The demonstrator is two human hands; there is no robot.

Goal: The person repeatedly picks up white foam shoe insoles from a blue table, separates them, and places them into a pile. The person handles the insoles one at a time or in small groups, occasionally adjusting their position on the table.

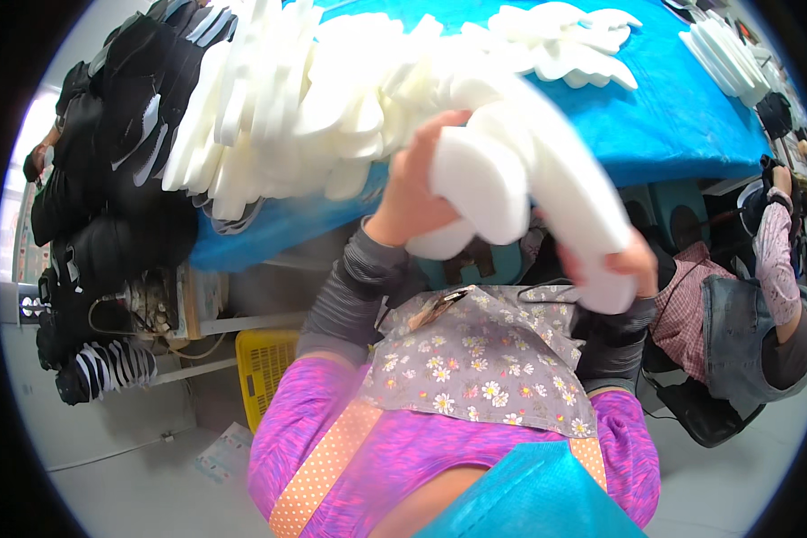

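Observation:
In front of my chest I hold several white, insole-shaped foam pieces [569, 170], partly blurred by motion. My left hand [417, 184] is closed round the rounded end of some of them, its thumb hidden behind the foam. My right hand [632, 262] grips the lower end of a long, curved piece, with fingers wrapped over its edge. Just beyond my hands lies a large heap of similar white foam pieces [350, 90], many standing on edge side by side.
A blue-covered table [681, 134] spans the far side, with more foam stacks [726, 58] at right. Black shoe-like items [125, 108] are piled at left. A yellow basket [258, 368] stands below the table. A seated co-worker [735, 305] is close on my right.

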